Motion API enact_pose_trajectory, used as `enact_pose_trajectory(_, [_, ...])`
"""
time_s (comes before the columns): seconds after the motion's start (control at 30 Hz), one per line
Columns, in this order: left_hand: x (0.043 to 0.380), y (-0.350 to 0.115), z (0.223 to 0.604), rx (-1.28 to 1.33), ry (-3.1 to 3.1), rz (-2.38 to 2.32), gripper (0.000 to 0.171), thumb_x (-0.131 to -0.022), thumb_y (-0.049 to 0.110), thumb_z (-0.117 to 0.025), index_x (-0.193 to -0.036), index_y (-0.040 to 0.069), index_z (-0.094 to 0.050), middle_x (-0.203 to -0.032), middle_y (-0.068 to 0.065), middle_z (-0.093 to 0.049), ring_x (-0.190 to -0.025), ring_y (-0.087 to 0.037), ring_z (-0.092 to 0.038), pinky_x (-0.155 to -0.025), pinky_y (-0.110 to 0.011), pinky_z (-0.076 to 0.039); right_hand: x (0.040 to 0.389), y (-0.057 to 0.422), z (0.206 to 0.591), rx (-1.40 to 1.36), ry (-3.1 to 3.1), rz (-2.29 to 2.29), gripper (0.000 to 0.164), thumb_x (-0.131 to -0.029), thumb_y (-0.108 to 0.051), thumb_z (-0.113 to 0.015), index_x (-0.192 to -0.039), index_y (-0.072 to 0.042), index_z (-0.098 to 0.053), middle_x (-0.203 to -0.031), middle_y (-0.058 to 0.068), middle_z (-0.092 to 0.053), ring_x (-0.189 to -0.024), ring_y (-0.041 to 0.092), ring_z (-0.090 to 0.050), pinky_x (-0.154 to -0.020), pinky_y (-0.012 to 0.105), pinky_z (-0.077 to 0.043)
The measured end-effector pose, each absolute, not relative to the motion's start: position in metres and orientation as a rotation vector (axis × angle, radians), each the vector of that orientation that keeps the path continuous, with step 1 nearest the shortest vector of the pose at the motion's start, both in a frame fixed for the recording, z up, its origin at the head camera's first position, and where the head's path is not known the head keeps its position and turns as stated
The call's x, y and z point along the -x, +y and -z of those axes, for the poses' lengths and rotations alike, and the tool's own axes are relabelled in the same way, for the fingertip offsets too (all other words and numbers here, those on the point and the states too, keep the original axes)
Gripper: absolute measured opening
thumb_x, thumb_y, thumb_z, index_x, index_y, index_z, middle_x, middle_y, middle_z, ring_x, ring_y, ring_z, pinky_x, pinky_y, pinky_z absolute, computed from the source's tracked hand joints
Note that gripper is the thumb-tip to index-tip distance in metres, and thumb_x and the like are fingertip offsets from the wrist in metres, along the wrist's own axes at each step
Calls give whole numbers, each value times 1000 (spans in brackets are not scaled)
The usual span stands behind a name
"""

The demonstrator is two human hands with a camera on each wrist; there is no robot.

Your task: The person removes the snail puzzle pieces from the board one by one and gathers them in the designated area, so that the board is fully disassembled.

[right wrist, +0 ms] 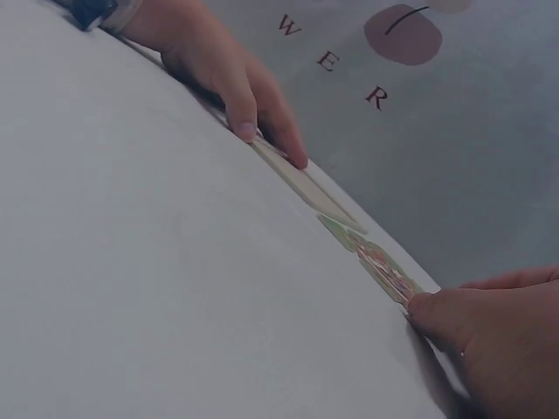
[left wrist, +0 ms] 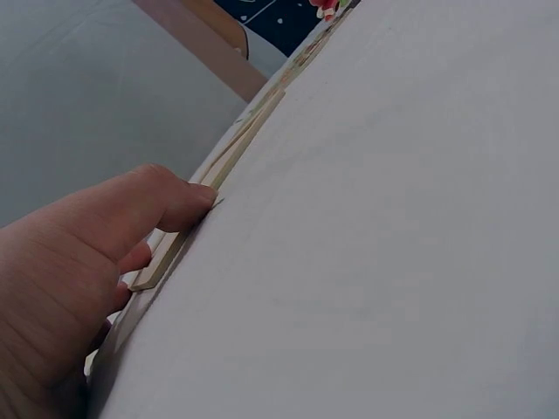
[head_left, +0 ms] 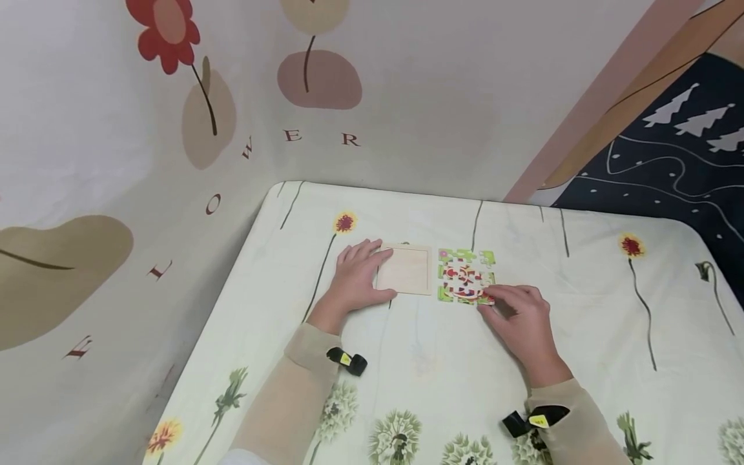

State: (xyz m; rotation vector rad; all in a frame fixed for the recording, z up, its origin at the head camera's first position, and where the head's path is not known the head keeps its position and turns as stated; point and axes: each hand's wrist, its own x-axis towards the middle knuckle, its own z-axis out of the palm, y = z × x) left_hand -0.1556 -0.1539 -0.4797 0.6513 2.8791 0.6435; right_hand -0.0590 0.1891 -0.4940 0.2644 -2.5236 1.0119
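A square wooden puzzle tray (head_left: 404, 270) with a raised rim lies flat on the cloth, its inside bare. My left hand (head_left: 359, 276) holds it at the left side, thumb against the near edge and fingers across the far left corner. In the left wrist view the thumb (left wrist: 188, 202) touches the tray's side (left wrist: 240, 153). Just right of the tray lie several colourful jigsaw pieces (head_left: 465, 274) in a loose square with small gaps, green around a red-and-white picture. My right hand (head_left: 522, 321) pinches a piece at the near right corner; the fingers partly hide it.
A pale flower-printed cloth (head_left: 442, 361) covers the table. Behind it and along the left stands a light curtain (head_left: 424, 129) with printed flowers and letters. A dark panel with white trees (head_left: 668, 168) hangs at the right. Each wrist wears a black strap camera (head_left: 349, 360).
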Motion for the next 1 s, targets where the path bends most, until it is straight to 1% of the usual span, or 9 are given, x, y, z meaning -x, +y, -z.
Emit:
enact_pose_trajectory(0.13, [156,-155,480,-661,2875,-637,89,-84,54,-82,-160,19,-51,-172,-7,-33,-159,-32,-23,-126,-59,-10,56,193,496,-259,-2534,-1004,33,-79,-1,-92,-110,-6,-82,-114,14,-79,-107,37,-57,-91,66,-36])
enact_pose_trajectory(0.33, [156,-158,480,-663,2880,-633,89,-84,53,-82,-160,19,-52,-172,-7,-34,-159,-32,-23,-126,-60,-11,53,191,496,-233,-2564,-994,31,-81,-2,-91,-110,-5,-82,-117,17,-77,-110,39,-56,-89,62,-35])
enact_pose_trajectory(0.5, [155,-158,479,-663,2872,-641,88,-84,53,-82,-159,19,-52,-172,-8,-34,-159,-32,-23,-126,-60,-10,51,188,493,-194,-2577,-1008,24,-83,-4,-88,-107,-2,-81,-118,20,-74,-113,43,-55,-94,63,-35])
enact_pose_trajectory(0.7, [154,-160,477,-674,2873,-651,88,-83,52,-82,-159,18,-53,-171,-9,-35,-159,-33,-24,-126,-60,-11,51,184,493,-176,-2553,-1073,21,-84,-4,-87,-104,-2,-82,-117,19,-72,-113,43,-54,-99,66,-32])
enact_pose_trajectory(0.87, [150,-161,477,-662,2869,-650,86,-85,51,-79,-160,18,-52,-172,-10,-33,-160,-35,-22,-126,-62,-10,56,185,488,-171,-2568,-1128,20,-88,-6,-85,-107,-3,-82,-121,18,-71,-116,41,-55,-99,61,-36])
enact_pose_trajectory(1.0, [147,-159,473,-639,2877,-697,82,-88,49,-77,-159,16,-53,-172,-12,-34,-160,-37,-21,-126,-64,-10,63,189,477,-221,-2643,-1114,27,-90,-13,-84,-115,-3,-80,-127,18,-69,-122,40,-57,-101,59,-42])
